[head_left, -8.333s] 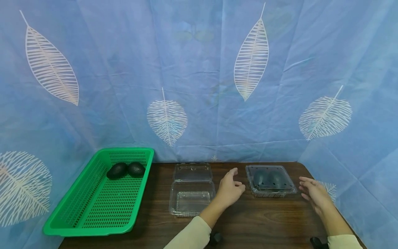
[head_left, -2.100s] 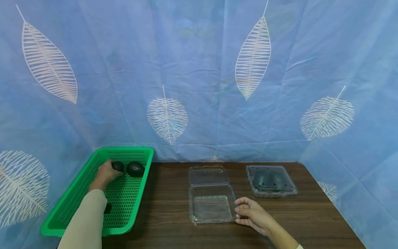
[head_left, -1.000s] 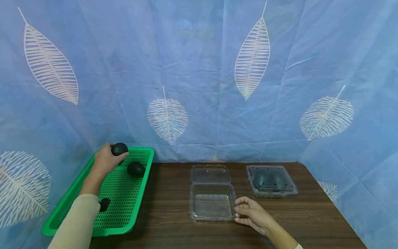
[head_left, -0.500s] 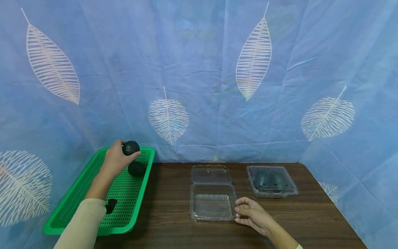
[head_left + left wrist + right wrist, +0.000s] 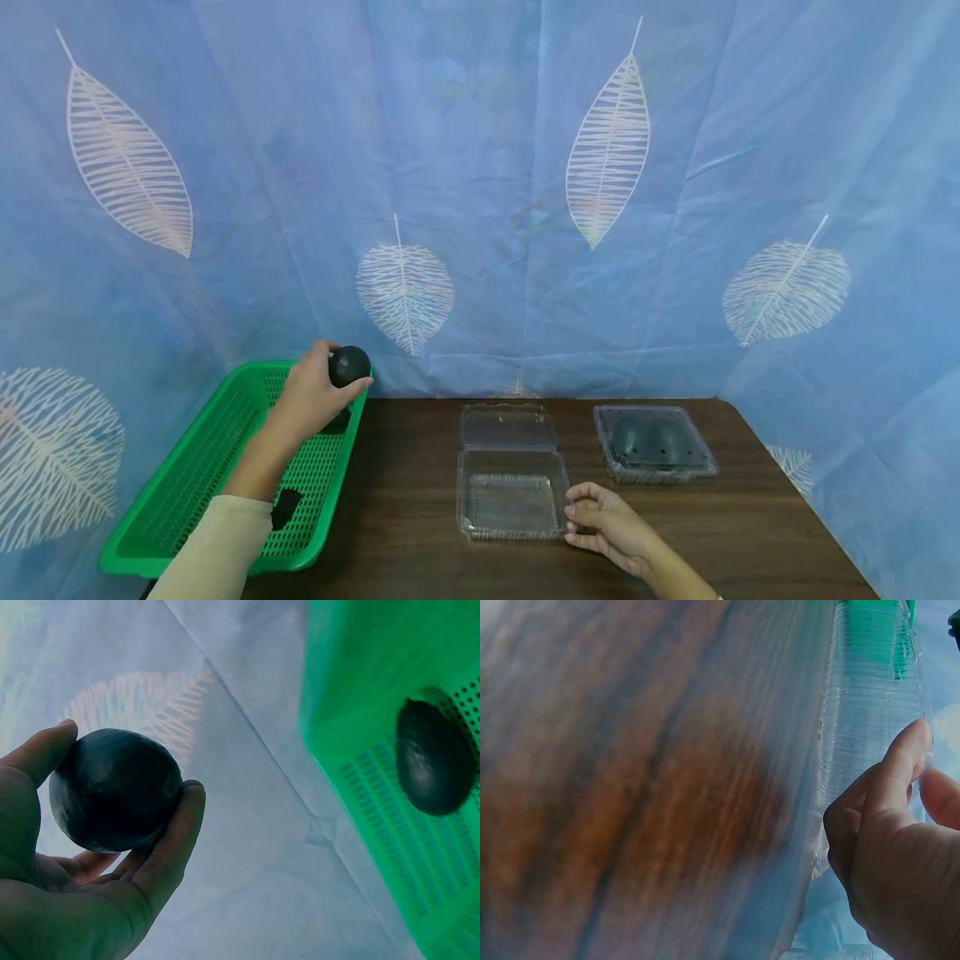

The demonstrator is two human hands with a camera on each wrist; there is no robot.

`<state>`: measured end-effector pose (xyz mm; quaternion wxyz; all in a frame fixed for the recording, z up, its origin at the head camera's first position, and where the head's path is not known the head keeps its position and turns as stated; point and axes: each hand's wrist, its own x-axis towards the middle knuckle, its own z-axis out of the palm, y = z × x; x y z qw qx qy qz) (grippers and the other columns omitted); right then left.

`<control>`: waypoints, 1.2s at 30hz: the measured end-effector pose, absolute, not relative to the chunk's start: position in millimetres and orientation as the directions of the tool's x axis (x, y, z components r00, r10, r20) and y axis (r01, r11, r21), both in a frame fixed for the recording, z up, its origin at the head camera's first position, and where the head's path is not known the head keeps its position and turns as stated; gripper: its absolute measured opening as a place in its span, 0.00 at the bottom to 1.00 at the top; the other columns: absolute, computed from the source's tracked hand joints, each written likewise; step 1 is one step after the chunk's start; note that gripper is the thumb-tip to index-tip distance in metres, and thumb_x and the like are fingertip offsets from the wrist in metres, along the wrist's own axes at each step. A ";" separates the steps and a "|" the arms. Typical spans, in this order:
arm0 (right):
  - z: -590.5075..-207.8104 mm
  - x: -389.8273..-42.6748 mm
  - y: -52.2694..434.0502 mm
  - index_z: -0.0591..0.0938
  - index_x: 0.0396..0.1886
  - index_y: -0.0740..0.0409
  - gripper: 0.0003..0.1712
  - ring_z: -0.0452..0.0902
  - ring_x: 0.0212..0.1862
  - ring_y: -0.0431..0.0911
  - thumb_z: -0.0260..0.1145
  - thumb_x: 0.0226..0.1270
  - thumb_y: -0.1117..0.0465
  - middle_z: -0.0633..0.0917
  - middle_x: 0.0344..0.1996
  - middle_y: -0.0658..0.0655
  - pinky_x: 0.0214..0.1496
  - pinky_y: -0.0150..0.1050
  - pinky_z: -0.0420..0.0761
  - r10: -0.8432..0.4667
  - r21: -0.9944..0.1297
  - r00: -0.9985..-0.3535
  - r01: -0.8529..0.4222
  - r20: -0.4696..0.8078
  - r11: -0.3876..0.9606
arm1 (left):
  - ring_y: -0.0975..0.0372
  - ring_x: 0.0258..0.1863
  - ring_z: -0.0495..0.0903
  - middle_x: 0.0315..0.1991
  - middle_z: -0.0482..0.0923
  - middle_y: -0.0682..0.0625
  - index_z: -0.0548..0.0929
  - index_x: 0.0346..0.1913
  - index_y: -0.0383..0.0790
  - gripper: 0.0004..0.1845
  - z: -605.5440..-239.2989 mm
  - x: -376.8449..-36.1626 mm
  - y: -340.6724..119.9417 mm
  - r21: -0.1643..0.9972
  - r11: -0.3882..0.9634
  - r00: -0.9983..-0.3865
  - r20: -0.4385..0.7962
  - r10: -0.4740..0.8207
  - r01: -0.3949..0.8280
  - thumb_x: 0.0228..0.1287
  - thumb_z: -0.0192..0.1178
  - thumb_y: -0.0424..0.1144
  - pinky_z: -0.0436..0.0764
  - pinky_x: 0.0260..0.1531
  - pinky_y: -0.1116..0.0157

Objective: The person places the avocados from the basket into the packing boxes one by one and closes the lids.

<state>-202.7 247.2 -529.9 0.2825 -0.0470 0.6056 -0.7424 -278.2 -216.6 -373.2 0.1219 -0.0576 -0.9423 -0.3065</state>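
- Currently, the left hand (image 5: 315, 392) holds one dark round fruit (image 5: 349, 367), thumb on one side and fingers curled round the other; the grip is as wide as the fruit.
- Compared with half a second ago, this grip has moved to the right; the fruit now shows against the far right corner of the green basket (image 5: 202, 483). Whether it is beyond the rim cannot be told.
- Below the grip, a second dark fruit (image 5: 435, 757) lies on the basket's mesh, partly hidden by the hand in the head view.
- To the right of the grip and nearer the person stands the clear open container (image 5: 513, 504), its lid (image 5: 506, 427) folded back.
- At that container's right edge, the right hand (image 5: 607, 525) pinches the rim narrowly, unchanged since the previous frames.
- Beyond the right hand's grip, a closed container (image 5: 656, 442) holds two dark rounded items.
- Judged from this, lifting is done and carrying is under way; the open container is held steady, unfilled.
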 end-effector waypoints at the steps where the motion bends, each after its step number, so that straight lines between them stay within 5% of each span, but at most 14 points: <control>1: -530.9 -202.3 246.8 0.63 0.61 0.67 0.20 0.79 0.44 0.42 0.59 0.79 0.65 0.75 0.40 0.51 0.54 0.37 0.86 -0.476 -0.925 -0.835 0.366 -0.276 -0.106 | 0.40 0.50 0.80 0.58 0.76 0.29 0.63 0.71 0.28 0.42 -373.1 -276.9 -213.6 0.562 0.805 -0.963 0.266 0.039 0.188 0.68 0.69 0.53 0.85 0.40 0.47; 20: -527.6 -205.9 246.3 0.64 0.61 0.65 0.19 0.79 0.43 0.41 0.59 0.80 0.64 0.75 0.40 0.50 0.54 0.37 0.87 -0.461 -0.926 -0.843 0.361 -0.275 -0.109 | 0.50 0.42 0.85 0.51 0.83 0.36 0.68 0.72 0.36 0.43 -373.8 -263.4 -160.9 0.645 0.747 -0.981 0.189 0.046 0.160 0.64 0.70 0.60 0.85 0.35 0.55; 36: -530.2 -204.5 244.4 0.66 0.60 0.64 0.18 0.80 0.43 0.42 0.61 0.79 0.64 0.75 0.41 0.51 0.52 0.37 0.87 -0.457 -0.916 -0.838 0.387 -0.298 -0.111 | 0.55 0.38 0.86 0.49 0.84 0.39 0.72 0.69 0.35 0.42 -416.6 -254.3 -109.1 0.772 0.612 -0.985 0.126 0.119 0.173 0.61 0.74 0.58 0.86 0.32 0.59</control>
